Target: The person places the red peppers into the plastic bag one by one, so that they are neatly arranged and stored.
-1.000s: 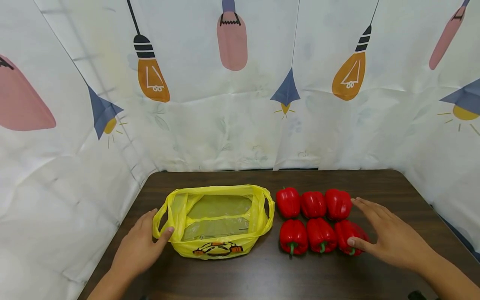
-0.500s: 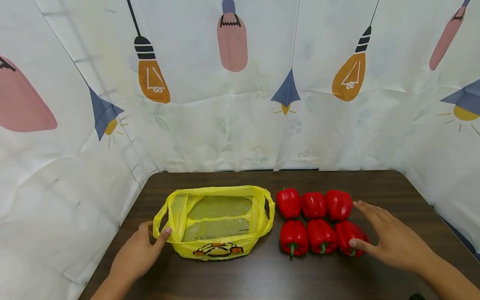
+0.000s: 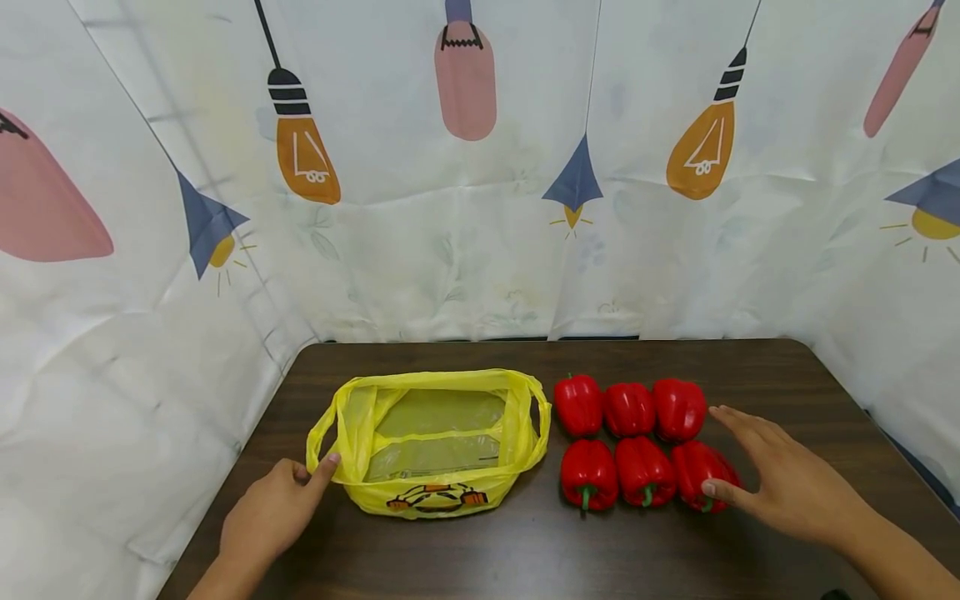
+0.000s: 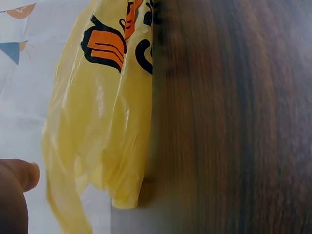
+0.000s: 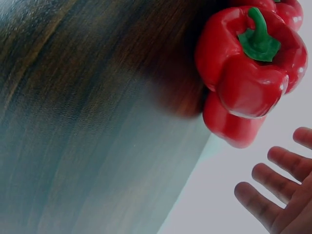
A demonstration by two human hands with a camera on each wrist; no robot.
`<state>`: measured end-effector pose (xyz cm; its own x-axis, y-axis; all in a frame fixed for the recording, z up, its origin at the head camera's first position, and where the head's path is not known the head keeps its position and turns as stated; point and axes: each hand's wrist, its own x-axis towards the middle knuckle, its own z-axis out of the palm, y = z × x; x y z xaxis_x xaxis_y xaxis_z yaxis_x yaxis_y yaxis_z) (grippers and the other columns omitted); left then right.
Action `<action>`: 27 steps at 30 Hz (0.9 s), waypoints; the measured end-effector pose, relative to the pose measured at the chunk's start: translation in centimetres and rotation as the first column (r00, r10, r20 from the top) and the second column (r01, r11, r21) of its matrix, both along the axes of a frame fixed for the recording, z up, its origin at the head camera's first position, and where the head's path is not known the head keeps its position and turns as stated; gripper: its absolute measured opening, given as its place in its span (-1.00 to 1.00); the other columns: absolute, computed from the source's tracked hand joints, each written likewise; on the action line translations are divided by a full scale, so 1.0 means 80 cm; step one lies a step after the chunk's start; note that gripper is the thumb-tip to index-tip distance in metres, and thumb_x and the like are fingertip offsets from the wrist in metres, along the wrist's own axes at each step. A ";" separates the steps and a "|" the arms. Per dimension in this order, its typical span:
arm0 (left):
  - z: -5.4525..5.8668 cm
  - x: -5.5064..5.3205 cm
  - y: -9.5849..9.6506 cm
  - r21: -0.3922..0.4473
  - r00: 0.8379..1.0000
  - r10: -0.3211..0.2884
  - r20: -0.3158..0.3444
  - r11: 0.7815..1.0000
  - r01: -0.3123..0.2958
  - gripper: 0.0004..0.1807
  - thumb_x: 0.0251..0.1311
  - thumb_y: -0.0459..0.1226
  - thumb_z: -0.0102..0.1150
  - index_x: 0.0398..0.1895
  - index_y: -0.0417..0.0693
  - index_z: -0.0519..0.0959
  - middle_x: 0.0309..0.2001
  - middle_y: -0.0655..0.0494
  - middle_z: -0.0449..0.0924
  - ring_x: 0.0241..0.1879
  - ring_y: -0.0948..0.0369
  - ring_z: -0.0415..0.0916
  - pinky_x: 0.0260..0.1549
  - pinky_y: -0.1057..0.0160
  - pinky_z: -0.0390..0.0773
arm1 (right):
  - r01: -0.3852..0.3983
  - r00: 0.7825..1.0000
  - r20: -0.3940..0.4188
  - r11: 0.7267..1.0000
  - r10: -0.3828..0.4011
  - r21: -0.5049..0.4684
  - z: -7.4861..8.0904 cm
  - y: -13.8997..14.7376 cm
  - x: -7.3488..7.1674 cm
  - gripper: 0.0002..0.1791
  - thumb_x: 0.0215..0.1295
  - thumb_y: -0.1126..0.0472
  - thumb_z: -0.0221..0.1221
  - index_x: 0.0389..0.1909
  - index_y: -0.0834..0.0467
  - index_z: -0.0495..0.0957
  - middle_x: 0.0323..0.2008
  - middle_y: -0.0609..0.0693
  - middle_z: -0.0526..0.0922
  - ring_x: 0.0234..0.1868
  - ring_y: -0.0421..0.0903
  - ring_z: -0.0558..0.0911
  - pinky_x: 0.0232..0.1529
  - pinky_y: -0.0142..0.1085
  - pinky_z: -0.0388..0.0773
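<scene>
Yellow bag [image 3: 435, 498] at eleven o'clock looks light and limp; I'd use its left handle [image 3: 317, 435], but can't tell whether my left hand [image 3: 273, 504], at ten, pinches it. Red peppers [image 3: 643, 468] at one look firm, perhaps slippery; I'd cup their sides, right hand [image 3: 783, 479] spread at two.

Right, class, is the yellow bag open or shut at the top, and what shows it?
Open: in the head view, the yellow bag gapes at the top, front and back edges well apart, its inside visible.

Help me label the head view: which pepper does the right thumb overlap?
The near row's rightmost pepper; the right hand crosses only this one, with its thumb.
</scene>
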<state>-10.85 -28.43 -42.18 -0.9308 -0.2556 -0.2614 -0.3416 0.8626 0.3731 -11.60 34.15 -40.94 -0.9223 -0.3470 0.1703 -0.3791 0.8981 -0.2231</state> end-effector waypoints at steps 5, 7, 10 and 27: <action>-0.005 -0.003 -0.003 0.102 0.998 0.029 -0.051 0.995 -0.024 0.10 0.22 0.57 -0.29 0.03 -0.38 0.39 -0.35 0.00 0.55 -0.40 0.08 0.48 -0.47 0.07 0.46 | 0.003 1.000 -0.004 1.000 -0.003 -0.002 -0.001 0.001 0.000 0.10 0.17 -0.40 0.34 0.55 0.14 0.19 0.39 0.28 0.36 0.29 0.36 0.39 0.01 0.40 0.44; -0.009 -0.004 -0.005 0.171 0.996 0.048 -0.079 0.985 -0.034 0.08 0.25 0.53 -0.21 0.10 -0.42 0.33 -0.29 0.01 0.62 -0.37 0.11 0.54 -0.43 0.08 0.50 | 0.005 1.000 -0.004 1.000 -0.005 -0.007 -0.003 0.001 0.000 0.09 0.17 -0.40 0.34 0.54 0.14 0.20 0.39 0.27 0.36 0.30 0.35 0.39 0.01 0.40 0.44; -0.012 -0.003 -0.004 0.345 0.991 0.094 -0.099 0.937 -0.054 0.02 0.31 0.43 -0.07 0.22 -0.42 0.20 -0.22 0.02 0.70 -0.37 0.14 0.58 -0.39 0.13 0.49 | 0.007 1.000 -0.006 1.000 -0.007 -0.014 -0.004 0.002 0.000 0.07 0.17 -0.39 0.34 0.53 0.14 0.21 0.39 0.25 0.37 0.30 0.33 0.39 0.02 0.39 0.44; -0.009 0.010 0.028 0.867 0.951 0.306 -0.039 0.484 -0.120 -0.45 0.57 -0.12 0.04 0.34 -0.33 0.18 -0.14 0.03 0.63 -0.16 0.18 0.60 -0.27 0.23 0.61 | 0.003 1.000 0.003 1.000 -0.003 -0.015 -0.006 0.000 0.001 0.07 0.17 -0.40 0.34 0.51 0.16 0.23 0.37 0.25 0.39 0.28 0.34 0.41 0.03 0.37 0.46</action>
